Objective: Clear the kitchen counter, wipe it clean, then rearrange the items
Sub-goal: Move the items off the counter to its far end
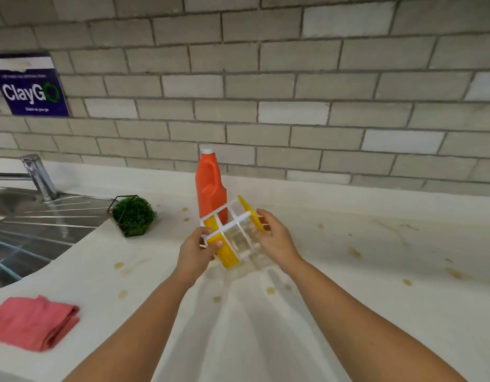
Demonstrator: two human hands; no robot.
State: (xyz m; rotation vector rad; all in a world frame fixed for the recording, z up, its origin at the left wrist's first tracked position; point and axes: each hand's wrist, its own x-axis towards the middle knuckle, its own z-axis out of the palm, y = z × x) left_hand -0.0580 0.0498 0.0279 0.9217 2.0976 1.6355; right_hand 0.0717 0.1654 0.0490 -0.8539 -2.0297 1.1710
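A yellow and white utensil holder (230, 238) with a clear body and a white grid top is tilted in the air just above the white counter (362, 271). My left hand (195, 250) grips its yellow left side and my right hand (274, 238) grips its right side. An orange bottle (210, 186) with a white cap stands upright right behind the holder, near the wall. A folded pink cloth (34, 322) lies on the counter at the near left. Brownish stains (354, 252) dot the counter around and to the right of the holder.
A small green plant ball in a black wire frame (133, 215) sits left of the bottle. The steel sink and drainboard (31, 224) with a tap (38, 175) fill the far left. A tiled wall with a blue sign (28, 84) runs behind.
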